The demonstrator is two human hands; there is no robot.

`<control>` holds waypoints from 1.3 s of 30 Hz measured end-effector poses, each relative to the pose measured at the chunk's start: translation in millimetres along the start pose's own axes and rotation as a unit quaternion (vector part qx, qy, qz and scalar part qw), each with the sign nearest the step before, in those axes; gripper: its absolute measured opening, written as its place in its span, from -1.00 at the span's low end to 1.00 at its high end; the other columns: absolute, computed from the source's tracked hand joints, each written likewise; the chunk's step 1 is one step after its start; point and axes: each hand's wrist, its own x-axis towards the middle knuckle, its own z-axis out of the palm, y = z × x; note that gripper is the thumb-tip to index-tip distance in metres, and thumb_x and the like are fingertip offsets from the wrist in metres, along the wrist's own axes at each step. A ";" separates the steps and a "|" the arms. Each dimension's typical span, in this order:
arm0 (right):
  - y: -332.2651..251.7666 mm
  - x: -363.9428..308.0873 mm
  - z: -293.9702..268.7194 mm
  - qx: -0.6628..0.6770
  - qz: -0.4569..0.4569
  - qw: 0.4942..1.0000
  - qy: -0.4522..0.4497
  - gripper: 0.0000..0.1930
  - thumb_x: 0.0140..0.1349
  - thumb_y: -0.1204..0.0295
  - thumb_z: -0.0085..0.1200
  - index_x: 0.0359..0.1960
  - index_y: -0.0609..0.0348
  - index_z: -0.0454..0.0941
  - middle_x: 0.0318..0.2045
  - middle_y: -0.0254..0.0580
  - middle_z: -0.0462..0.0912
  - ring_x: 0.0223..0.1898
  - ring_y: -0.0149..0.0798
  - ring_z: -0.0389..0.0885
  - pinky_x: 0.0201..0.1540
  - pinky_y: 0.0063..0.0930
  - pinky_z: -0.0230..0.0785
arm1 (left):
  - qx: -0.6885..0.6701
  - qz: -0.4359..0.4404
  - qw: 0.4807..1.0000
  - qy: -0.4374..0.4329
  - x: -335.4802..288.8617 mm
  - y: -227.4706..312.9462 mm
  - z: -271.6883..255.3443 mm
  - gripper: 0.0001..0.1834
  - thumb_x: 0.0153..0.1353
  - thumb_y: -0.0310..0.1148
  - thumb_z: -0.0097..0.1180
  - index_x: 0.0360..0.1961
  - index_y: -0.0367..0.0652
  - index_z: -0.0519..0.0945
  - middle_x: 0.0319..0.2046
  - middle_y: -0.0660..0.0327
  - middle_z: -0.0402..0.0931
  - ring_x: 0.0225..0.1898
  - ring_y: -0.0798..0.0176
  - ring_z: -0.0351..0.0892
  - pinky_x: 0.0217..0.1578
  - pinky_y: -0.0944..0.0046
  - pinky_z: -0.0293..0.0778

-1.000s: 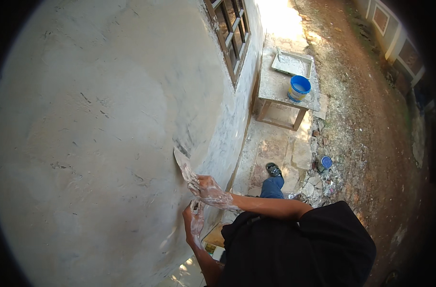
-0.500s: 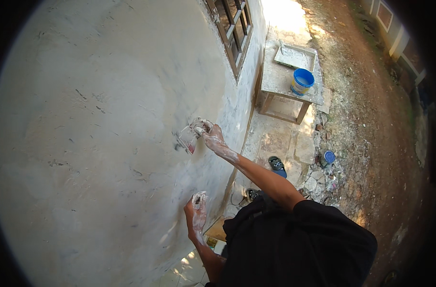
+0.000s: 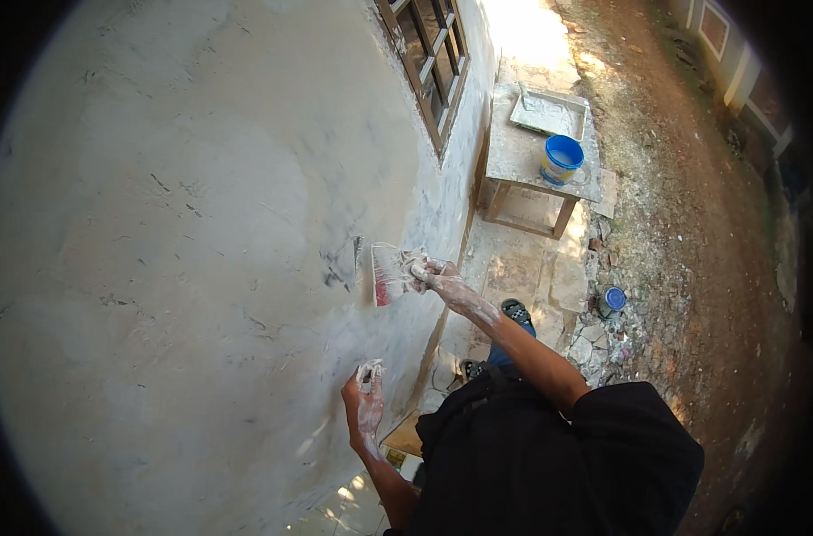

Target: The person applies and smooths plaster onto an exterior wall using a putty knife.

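My right hand (image 3: 437,275) is closed round a putty-smeared scraper (image 3: 389,270). The scraper's broad flat blade is whitish, with a red patch at its lower corner, and it stands just off or against the plastered wall (image 3: 201,295); which of the two I cannot tell. Left of the blade, the wall carries dark grey streaks. Lower down, my left hand (image 3: 368,393) is held close to the wall with its fingers curled and coated in white paste. Whatever those fingers may hold is hidden.
Beyond my right hand stands a low table (image 3: 511,154) bearing a paste-filled tray (image 3: 574,104) and a blue-rimmed bucket (image 3: 562,161). A small blue-lidded can (image 3: 613,299) sits on rubble to the right. A barred window (image 3: 429,58) opens in the wall. My sandalled foot (image 3: 517,311) shows below.
My right hand and the scraper have moved right and slightly down, away from the dark streaks, and the blade now faces more into view. My left hand has stayed nearly in place.
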 end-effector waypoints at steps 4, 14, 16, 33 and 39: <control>-29.6 1.0 6.2 -0.098 -0.062 0.976 0.184 -0.76 0.30 0.32 0.08 -0.37 0.28 0.60 -0.54 -0.32 0.59 -0.53 -0.48 0.47 -0.49 -0.51 0.33 | -0.001 0.009 1.000 0.003 -3.6 0.1 -2.0 -0.80 0.30 -0.43 0.03 -0.15 -0.32 0.58 -0.32 0.14 0.63 -0.24 0.30 0.59 -0.11 0.31 0.44; -21.1 -58.8 162.5 -0.377 -0.247 0.892 0.021 -0.79 0.11 0.40 0.14 -0.45 0.37 0.53 -0.61 0.17 0.51 -0.58 0.13 0.50 -0.45 -0.07 0.37 | 0.043 -0.017 0.999 0.004 -5.4 -15.1 -6.1 -0.78 0.26 -0.40 0.06 -0.15 -0.32 0.59 -0.30 0.00 0.63 -0.28 0.13 0.62 -0.17 0.20 0.46; -28.0 -74.1 146.2 -0.343 -0.232 0.910 -0.020 -0.79 0.12 0.40 0.15 -0.40 0.36 0.56 -0.59 0.16 0.54 -0.59 0.06 0.53 -0.45 -0.11 0.39 | 0.010 -0.011 1.000 0.010 -8.0 -16.7 -9.3 -0.79 0.28 -0.43 0.03 -0.15 -0.35 0.57 -0.31 0.04 0.63 -0.26 0.21 0.61 -0.14 0.25 0.46; 63.9 25.7 63.3 0.038 0.113 0.990 0.072 -0.83 0.26 0.35 0.18 -0.36 0.21 0.58 -0.56 -0.38 0.55 -0.56 -0.46 0.47 -0.50 -0.55 0.32 | 0.004 -0.001 1.000 -0.003 0.8 -6.5 -13.1 -0.80 0.30 -0.47 0.02 -0.14 -0.34 0.58 -0.31 0.15 0.63 -0.25 0.33 0.59 -0.11 0.33 0.45; 20.1 -19.6 -3.6 0.081 0.057 0.978 0.182 -0.81 0.28 0.35 0.14 -0.31 0.25 0.58 -0.52 -0.31 0.61 -0.54 -0.44 0.55 -0.48 -0.56 0.41 | -0.010 0.007 1.000 0.002 3.1 -3.3 -15.1 -0.81 0.30 -0.46 0.02 -0.14 -0.33 0.58 -0.32 0.14 0.63 -0.23 0.32 0.60 -0.11 0.33 0.44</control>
